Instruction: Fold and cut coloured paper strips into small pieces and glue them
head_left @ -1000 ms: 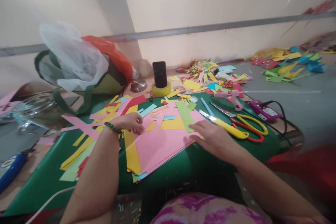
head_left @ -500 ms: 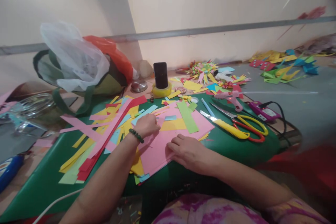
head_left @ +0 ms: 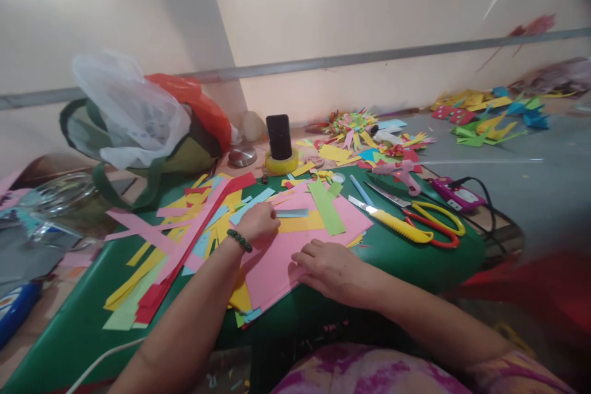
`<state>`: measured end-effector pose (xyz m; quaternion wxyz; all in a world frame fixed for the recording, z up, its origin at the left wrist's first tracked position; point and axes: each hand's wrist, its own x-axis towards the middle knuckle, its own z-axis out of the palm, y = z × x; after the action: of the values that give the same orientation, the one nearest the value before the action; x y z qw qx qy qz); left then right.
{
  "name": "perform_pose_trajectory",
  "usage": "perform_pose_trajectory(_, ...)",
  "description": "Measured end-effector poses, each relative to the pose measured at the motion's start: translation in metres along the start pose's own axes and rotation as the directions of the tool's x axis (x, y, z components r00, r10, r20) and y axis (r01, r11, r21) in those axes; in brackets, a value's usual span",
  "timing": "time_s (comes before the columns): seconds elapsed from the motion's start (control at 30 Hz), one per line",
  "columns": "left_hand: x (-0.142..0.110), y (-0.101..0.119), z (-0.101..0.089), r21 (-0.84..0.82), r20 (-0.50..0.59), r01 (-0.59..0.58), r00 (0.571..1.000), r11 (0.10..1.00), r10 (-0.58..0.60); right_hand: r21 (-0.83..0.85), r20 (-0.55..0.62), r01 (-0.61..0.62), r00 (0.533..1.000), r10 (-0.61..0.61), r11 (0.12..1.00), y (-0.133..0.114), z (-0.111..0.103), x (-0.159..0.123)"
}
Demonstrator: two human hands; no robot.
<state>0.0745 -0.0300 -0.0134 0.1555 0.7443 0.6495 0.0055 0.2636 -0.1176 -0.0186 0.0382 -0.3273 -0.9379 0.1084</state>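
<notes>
My left hand (head_left: 257,223), with a green bead bracelet (head_left: 239,239) at the wrist, is closed with its fingertips at the end of a light blue paper strip (head_left: 295,213). That strip lies over a yellow piece (head_left: 307,221) on the stack of pink paper sheets (head_left: 270,274). Resting on the lower right part of the stack is my right hand (head_left: 325,268), fingers loosely spread and holding nothing. A light green strip (head_left: 327,206) lies across the stack's upper right. Left of my left hand is a pile of pink, red, yellow and green paper strips (head_left: 184,246).
On the green mat (head_left: 415,274) lie a yellow-handled knife (head_left: 401,225), scissors (head_left: 443,231) and a blue stick (head_left: 361,189). A pink glue gun (head_left: 401,173) lies behind them. A phone (head_left: 279,136) stands in a yellow tape roll (head_left: 281,165). A bag (head_left: 189,144) and glass jar (head_left: 69,203) are left.
More of the light blue strip shows, now reaching from my left fingertips to the right. My right hand stays on the pink sheets. The view has tilted slightly up.
</notes>
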Motion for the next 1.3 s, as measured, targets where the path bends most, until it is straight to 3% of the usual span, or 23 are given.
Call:
perform_pose_trajectory(0.07, -0.001, -0.004, -0.007, -0.089, 0.0, -0.009, 1.0, 0.996, 0.009, -0.009, -0.057, 0.014, 0.998, -0.015, 1.0, 0.004, 0.002, -0.001)
perform_pose_trajectory(0.13, -0.004, -0.006, -0.014, -0.336, -0.015, -0.032, 0.999, 0.941, 0.028, -0.028, -0.153, 0.036, 0.987, -0.04, 0.999, 0.008, 0.005, -0.002)
perform_pose_trajectory(0.2, -0.009, -0.005, -0.02, -0.662, -0.007, -0.047, 0.998, 0.748, 0.055, -0.049, -0.271, 0.065, 0.96, -0.076, 0.997, 0.012, 0.006, -0.002)
perform_pose_trajectory(0.3, -0.018, 0.006, -0.021, -0.945, 0.079, 0.03, 0.987, 0.326, 0.137, -0.087, -0.444, 0.106, 0.886, -0.134, 0.991, 0.015, 0.006, 0.001)
perform_pose_trajectory(0.4, -0.024, 0.022, -0.016, -0.989, 0.146, 0.145, 0.963, 0.019, 0.225, -0.174, -0.588, 0.112, 0.785, -0.195, 0.978, 0.016, 0.002, 0.006)
perform_pose_trajectory(0.5, -0.028, 0.035, -0.008, -0.971, 0.13, 0.172, 0.964, -0.167, 0.233, -0.275, -0.66, 0.072, 0.711, -0.243, 0.959, 0.017, -0.001, 0.012)
perform_pose_trajectory(0.57, -0.031, 0.04, -0.004, -0.954, 0.121, 0.179, 0.964, -0.241, 0.236, -0.298, -0.696, 0.039, 0.675, -0.245, 0.954, 0.018, -0.001, 0.014)
perform_pose_trajectory(0.63, -0.034, 0.043, -0.001, -0.948, 0.126, 0.195, 0.955, -0.25, 0.267, -0.278, -0.737, 0.056, 0.627, -0.25, 0.959, 0.019, -0.001, 0.015)
perform_pose_trajectory(0.73, -0.036, 0.044, 0.001, -0.956, 0.135, 0.207, 0.94, -0.209, 0.313, -0.184, -0.788, 0.174, 0.562, -0.251, 0.967, 0.02, -0.002, 0.016)
perform_pose_trajectory(0.93, -0.032, 0.044, 0.002, -0.968, 0.073, 0.12, 0.975, -0.221, 0.209, -0.001, -0.831, 0.26, 0.538, -0.145, 0.966, 0.02, -0.01, 0.015)
perform_pose_trajectory(1.03, -0.03, 0.043, 0.007, -0.995, -0.03, -0.014, 0.987, -0.098, 0.161, 0.068, -0.806, 0.276, 0.581, -0.111, 0.959, 0.021, -0.01, 0.013)
perform_pose_trajectory(1.13, -0.031, 0.043, 0.011, -0.995, -0.093, -0.099, 0.985, 0.031, 0.148, 0.27, -0.754, 0.177, 0.65, 0.093, 0.946, 0.025, -0.009, 0.01)
perform_pose_trajectory(1.23, -0.034, 0.044, 0.012, -0.985, -0.114, -0.134, 0.978, 0.109, 0.173, 0.498, -0.675, 0.044, 0.646, 0.355, 0.866, 0.031, -0.008, 0.008)
perform_pose_trajectory(1.3, -0.037, 0.045, 0.011, -0.976, -0.138, -0.168, 0.97, 0.141, 0.202, 0.588, -0.618, -0.003, 0.643, 0.452, 0.809, 0.035, -0.008, 0.008)
